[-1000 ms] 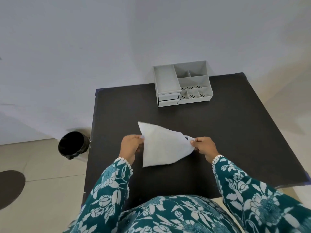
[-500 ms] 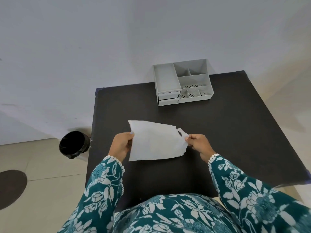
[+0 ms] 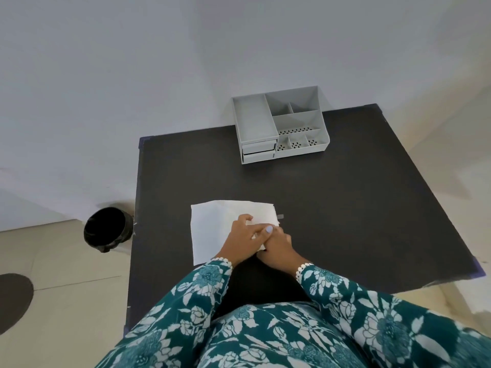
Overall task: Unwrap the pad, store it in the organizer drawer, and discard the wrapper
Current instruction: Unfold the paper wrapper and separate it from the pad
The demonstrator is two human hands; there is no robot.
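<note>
One camera only, worn on the person's head, so no second view shares the scene. It looks forward and steeply down over the chest and both patterned sleeves, which fill the bottom edge at 6 o'clock. The dark table (image 3: 345, 208) takes up the middle, its far edge against the pale wall that covers the top at 12 o'clock. The grey organizer (image 3: 281, 126) sits far off, toward 12 o'clock. Both hands lie close below centre. The black bin (image 3: 107, 229) stands on the floor at 9 o'clock. The wide lens bends the table's edges.
</note>
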